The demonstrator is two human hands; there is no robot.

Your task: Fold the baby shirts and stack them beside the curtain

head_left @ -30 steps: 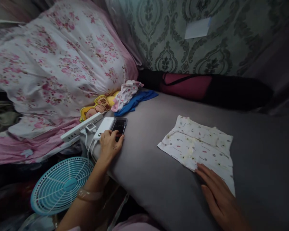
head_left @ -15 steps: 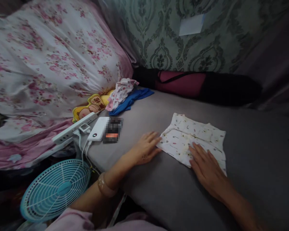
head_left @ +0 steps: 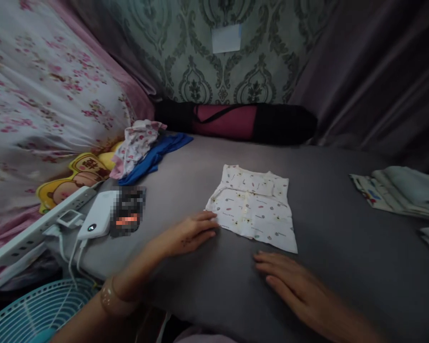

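Note:
A small white printed baby garment (head_left: 254,207) lies folded flat on the grey bed surface (head_left: 329,267). My left hand (head_left: 189,232) rests flat beside it, fingertips touching its left lower corner. My right hand (head_left: 289,286) lies flat on the grey surface just below the garment's lower edge, fingers apart and holding nothing. A bangle sits on my left wrist.
A phone (head_left: 127,217) and white power bank (head_left: 98,221) lie at the left next to a power strip (head_left: 39,224). Crumpled floral and blue clothes (head_left: 146,147) sit behind them. Folded cloths (head_left: 400,190) lie at right. A teal fan (head_left: 28,312) stands below left.
My left hand left the phone and moved right to the garment's corner. My right hand slid off the garment to the surface below it. The view shifted right, showing folded cloths.

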